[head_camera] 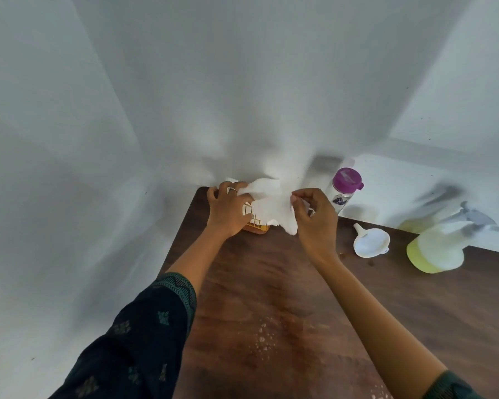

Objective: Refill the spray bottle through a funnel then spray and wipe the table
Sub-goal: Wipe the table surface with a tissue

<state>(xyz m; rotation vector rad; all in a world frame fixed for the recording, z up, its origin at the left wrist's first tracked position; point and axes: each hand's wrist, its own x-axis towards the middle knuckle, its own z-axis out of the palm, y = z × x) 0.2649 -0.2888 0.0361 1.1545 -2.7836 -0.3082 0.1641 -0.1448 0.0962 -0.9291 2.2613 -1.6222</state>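
At the far corner of the brown table (271, 283), against the white wall: left hand (228, 210) pressing down on a yellow wire holder (255, 226), fingers curled over the top of the white tissue (267, 203) standing in it. Right hand (314, 217) pinching the tissue's loose edge between thumb and forefinger, other fingers folded in. Just right of the hands, standing at the wall: a clear bottle with a purple cap (344, 187). Lying on its side nearby, well apart from both hands: a white funnel (370, 241). Further right, blurred: the spray bottle (438, 249) holding yellow-green liquid, grey trigger head on top. Glistening on the near tabletop: scattered droplets (264, 339). Covering the left forearm: a dark patterned sleeve (144, 335).
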